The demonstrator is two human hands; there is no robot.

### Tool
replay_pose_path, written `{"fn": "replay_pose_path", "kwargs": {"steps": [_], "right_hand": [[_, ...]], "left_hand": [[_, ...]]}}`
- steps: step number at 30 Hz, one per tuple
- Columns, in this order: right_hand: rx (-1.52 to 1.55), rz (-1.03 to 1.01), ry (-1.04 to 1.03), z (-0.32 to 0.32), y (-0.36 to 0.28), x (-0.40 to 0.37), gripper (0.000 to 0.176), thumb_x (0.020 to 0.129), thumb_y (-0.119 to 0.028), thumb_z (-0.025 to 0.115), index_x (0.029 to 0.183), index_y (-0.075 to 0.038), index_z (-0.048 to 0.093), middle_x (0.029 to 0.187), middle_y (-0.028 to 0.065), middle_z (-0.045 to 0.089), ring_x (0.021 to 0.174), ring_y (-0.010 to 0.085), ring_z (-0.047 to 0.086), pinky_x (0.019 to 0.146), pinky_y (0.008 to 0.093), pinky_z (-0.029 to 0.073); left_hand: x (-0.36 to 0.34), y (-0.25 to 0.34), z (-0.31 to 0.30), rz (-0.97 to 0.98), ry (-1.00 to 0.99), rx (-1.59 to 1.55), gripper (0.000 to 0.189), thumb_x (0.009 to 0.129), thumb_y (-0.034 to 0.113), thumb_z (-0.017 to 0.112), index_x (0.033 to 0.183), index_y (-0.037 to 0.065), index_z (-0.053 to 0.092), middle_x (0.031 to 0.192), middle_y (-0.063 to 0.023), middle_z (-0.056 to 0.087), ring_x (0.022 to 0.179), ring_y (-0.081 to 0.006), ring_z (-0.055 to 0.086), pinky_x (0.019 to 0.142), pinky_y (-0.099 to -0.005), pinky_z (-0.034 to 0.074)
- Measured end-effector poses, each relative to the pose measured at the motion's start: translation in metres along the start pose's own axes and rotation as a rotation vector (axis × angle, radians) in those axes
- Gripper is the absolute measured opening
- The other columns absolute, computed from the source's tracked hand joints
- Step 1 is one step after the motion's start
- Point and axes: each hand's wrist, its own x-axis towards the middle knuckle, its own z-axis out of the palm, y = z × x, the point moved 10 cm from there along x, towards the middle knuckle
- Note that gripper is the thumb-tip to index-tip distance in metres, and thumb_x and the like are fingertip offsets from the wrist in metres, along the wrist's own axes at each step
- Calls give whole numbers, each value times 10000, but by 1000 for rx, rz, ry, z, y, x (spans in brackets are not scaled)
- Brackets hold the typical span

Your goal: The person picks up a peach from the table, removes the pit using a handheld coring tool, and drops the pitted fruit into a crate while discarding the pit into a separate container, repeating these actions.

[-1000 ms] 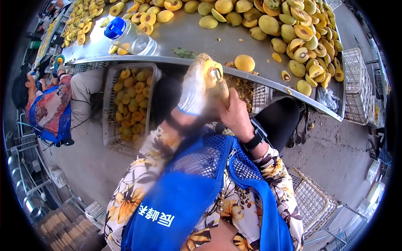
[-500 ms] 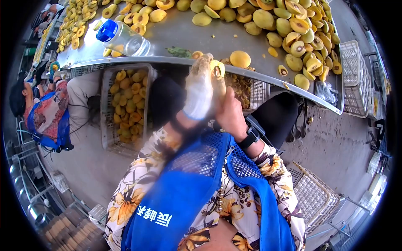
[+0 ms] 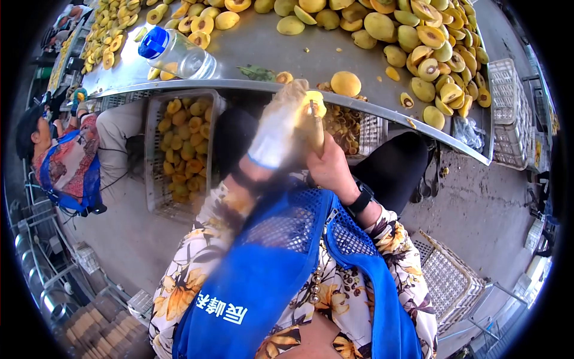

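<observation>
In a dirty white glove, my left hand (image 3: pixel 280 122) is closed around a yellow peach half (image 3: pixel 315 103) just over the near edge of the metal table. My bare right hand (image 3: pixel 332 170) grips the pale, thick handle of a pitting tool (image 3: pixel 315 133). Its narrow end meets the cut face of the fruit; the exact shape of the tip is too small to make out. Close to both hands, a whole-looking yellow peach (image 3: pixel 345 84) and a small cut piece (image 3: pixel 284 78) lie on the table.
Many peach halves (image 3: pixel 427 72) are heaped on the metal table (image 3: pixel 251 45). A blue-capped bottle (image 3: pixel 179 57) lies there. Below stand a crate of peach halves (image 3: pixel 152 173) and a crate of pits and scraps (image 3: pixel 373 130). A co-worker (image 3: pixel 66 155) sits at left.
The gloved left hand has turned with the peach half, which now shows more of its face. My right hand has shifted slightly down with the tool.
</observation>
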Motion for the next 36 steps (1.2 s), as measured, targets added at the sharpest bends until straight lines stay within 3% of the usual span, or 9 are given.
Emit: {"fn": "replay_pose_path", "kwargs": {"steps": [4, 6, 10, 12, 14, 18, 25, 29, 36], "right_hand": [[114, -2, -41, 19, 21, 1, 259, 835, -104, 526, 1049, 38, 500, 808, 98, 611, 721, 150, 588, 661, 278, 474], [130, 8, -61, 22, 22, 2, 260, 836, -106, 526, 1049, 40, 498, 769, 69, 598, 635, 125, 572, 585, 252, 469], [176, 138, -79, 23, 19, -2, 264, 817, -99, 524, 1041, 33, 485, 715, 93, 578, 544, 150, 545, 499, 274, 445], [205, 212, -112, 27, 27, -4, 229, 785, -103, 534, 982, 9, 504, 756, 172, 595, 635, 263, 598, 592, 353, 485], [209, 242, -125, 26, 23, -6, 232, 783, -102, 535, 984, 9, 505, 748, 170, 596, 622, 254, 596, 582, 353, 483], [197, 96, -85, 29, 24, -3, 214, 780, -100, 541, 965, 3, 506, 714, 148, 583, 564, 216, 577, 529, 339, 472], [575, 340, -335, 43, 11, -16, 131, 826, -51, 508, 950, -46, 470, 635, 35, 499, 436, 103, 462, 388, 247, 382], [842, 343, -493, 51, 7, -19, 170, 832, 12, 477, 976, -66, 431, 583, 4, 430, 403, 66, 371, 365, 210, 293], [779, 242, -515, 51, 7, -16, 176, 830, 7, 490, 978, -68, 432, 571, -7, 390, 411, 72, 346, 373, 211, 271]], "left_hand": [[-7, -6, 0, 25, -44, -53, 358, 908, 211, 539, 1201, 10, 493, 1103, -80, 560, 965, -160, 546, 825, -277, 453], [-4, -33, 10, -372, -8, -643, 249, 891, 168, 554, 1087, 15, 569, 904, -81, 599, 758, -169, 586, 661, -271, 497], [-3, -22, 5, -382, 154, -408, 237, 863, 179, 575, 1036, 18, 589, 809, -85, 605, 703, -176, 583, 619, -281, 500], [10, 27, 2, 290, 3, 380, 255, 836, 162, 587, 1041, 10, 583, 808, -88, 615, 696, -178, 590, 612, -284, 501], [4, 26, 10, 410, -111, 632, 249, 840, 160, 580, 1037, 9, 594, 862, -83, 618, 731, -156, 582, 633, -267, 491], [6, -8, 9, -173, -197, 183, 239, 882, 188, 542, 1024, 14, 620, 962, -71, 616, 816, -102, 559, 685, -223, 460], [0, 10, 7, -309, 51, 255, 216, 866, 147, 540, 1046, 65, 627, 943, -82, 636, 868, -191, 600, 732, -285, 476], [4, -7, 9, -278, 35, -204, 184, 844, 157, 631, 956, 12, 630, 705, -28, 601, 551, -80, 530, 481, -211, 420], [1, 6, 9, -280, 6, -126, 279, 843, 211, 612, 1021, -4, 607, 771, -74, 645, 665, -105, 594, 605, -215, 461]]}}
